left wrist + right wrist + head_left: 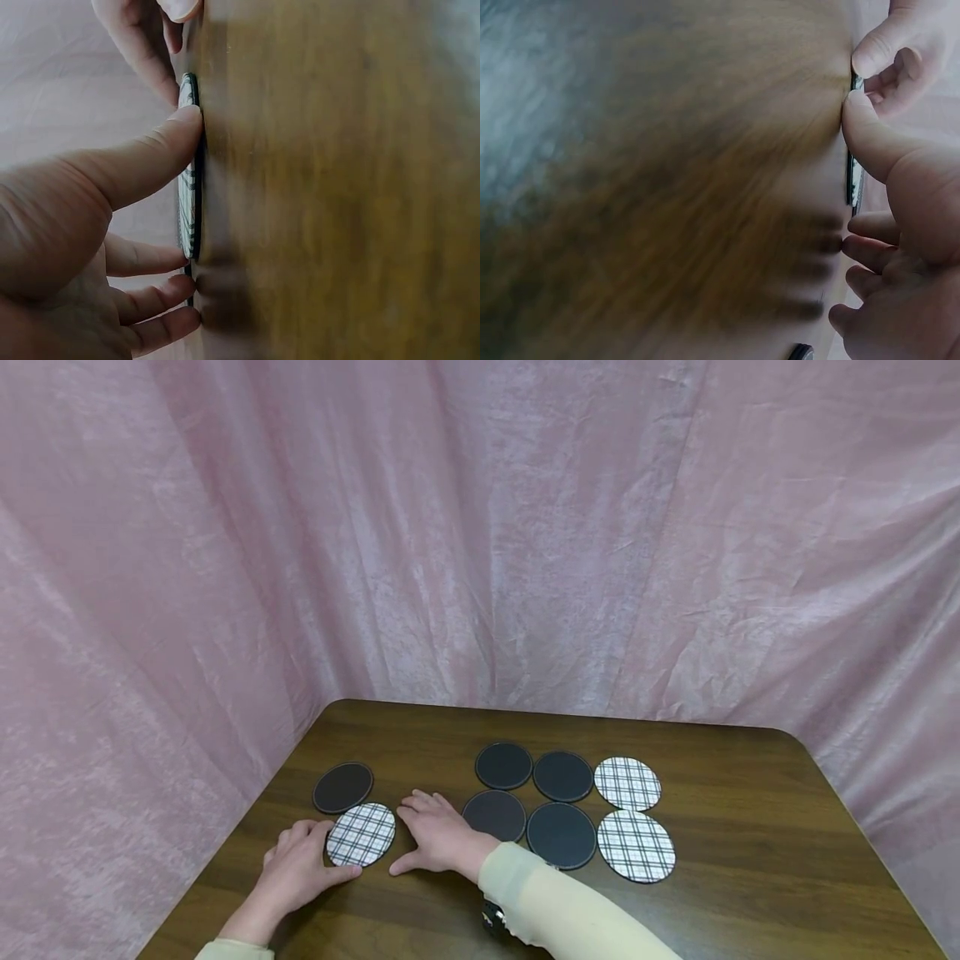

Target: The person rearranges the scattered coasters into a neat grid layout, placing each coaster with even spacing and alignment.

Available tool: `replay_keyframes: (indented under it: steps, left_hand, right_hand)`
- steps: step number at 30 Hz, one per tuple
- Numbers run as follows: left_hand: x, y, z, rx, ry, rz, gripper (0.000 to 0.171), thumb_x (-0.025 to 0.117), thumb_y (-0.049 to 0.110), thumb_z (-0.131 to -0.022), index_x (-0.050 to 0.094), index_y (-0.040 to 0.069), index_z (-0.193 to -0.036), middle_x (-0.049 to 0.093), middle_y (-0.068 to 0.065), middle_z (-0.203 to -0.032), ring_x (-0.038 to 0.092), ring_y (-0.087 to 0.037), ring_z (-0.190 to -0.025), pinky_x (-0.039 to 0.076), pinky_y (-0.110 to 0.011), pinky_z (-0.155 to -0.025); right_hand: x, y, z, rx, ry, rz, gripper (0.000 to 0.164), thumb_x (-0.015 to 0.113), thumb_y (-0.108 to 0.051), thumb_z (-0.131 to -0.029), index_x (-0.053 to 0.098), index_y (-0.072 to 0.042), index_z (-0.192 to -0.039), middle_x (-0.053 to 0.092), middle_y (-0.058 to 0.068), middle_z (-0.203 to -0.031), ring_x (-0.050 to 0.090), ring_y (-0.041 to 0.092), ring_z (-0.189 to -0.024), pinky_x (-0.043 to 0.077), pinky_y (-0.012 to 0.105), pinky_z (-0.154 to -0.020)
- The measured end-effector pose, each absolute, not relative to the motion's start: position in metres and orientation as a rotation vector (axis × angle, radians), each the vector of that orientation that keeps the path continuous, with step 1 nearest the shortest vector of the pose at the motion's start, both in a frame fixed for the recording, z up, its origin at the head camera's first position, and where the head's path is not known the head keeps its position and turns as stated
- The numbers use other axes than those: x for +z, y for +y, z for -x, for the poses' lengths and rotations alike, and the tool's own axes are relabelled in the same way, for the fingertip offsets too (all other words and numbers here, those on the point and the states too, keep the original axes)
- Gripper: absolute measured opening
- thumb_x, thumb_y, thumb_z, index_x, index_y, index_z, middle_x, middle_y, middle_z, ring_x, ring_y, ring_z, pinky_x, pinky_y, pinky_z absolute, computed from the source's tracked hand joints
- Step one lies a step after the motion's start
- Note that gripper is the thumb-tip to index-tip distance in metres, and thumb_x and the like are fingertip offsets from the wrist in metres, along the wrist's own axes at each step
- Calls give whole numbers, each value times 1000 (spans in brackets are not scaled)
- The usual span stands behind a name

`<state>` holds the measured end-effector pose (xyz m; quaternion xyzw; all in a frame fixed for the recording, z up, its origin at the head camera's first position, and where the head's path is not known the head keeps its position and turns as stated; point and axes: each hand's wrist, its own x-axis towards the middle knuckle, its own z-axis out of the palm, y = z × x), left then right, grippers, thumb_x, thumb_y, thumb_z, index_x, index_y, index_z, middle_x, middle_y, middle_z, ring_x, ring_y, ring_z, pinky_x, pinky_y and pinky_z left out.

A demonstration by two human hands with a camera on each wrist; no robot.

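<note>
A round coaster with a white-and-black plaid face [362,833] lies on the wooden table at the left. My left hand [294,870] grips it by the edge, thumb at the near side and index finger at the far left side, as the left wrist view shows along the coaster's rim [190,217]. To the right of this coaster, my right hand [442,837] rests low over the table with its fingers spread, a small gap from the coaster, holding nothing. A dark brown coaster [342,787] lies just behind the plaid one, near or touching its edge.
Right of my right hand stand two rows of coasters: black ones [563,776], a dark brown one [494,814] partly behind my wrist, and two plaid ones [636,846] at the right end. A pink curtain [480,535] hangs behind the table [757,827].
</note>
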<state>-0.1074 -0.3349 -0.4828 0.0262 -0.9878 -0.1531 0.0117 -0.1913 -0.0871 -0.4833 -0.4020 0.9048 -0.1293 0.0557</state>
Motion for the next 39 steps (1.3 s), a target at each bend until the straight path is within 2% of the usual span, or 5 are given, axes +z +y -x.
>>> replay_keyframes:
  steps: [8,15,27,39]
  left_hand:
    - [-481,-337,115,-477,-3113,-103,95,98,58,-77,64,-4,-141,62,-29,-133,57,-50,-119,47,-71,-86]
    - [-479,-336,117,-521,-3132,-95,89,101,53,-75,65,-3,-135,63,-28,-129,58,-49,-116,48,-71,-87]
    - [-480,-332,121,-545,-3139,-70,91,104,50,-71,65,-5,-131,65,-21,-120,59,-45,-112,49,-69,-86]
    - [-480,-329,122,-558,-3132,-8,93,105,46,-71,62,-4,-137,67,-17,-118,62,-42,-111,50,-69,-90]
  right_hand:
    - [-489,-92,194,-370,2759,1224,84,86,-63,-91,64,-12,-154,53,2,-165,36,21,-162,29,41,-131]
    - [-492,-94,194,-387,2766,1229,80,87,-61,-91,66,-13,-152,55,2,-163,37,21,-161,29,41,-130]
    - [-491,-94,193,-463,2760,1223,78,91,-57,-88,68,-12,-148,58,3,-159,39,23,-160,30,40,-130]
    - [-489,-94,191,-477,2774,1200,80,91,-56,-89,66,-9,-149,58,4,-157,41,26,-158,30,39,-130]
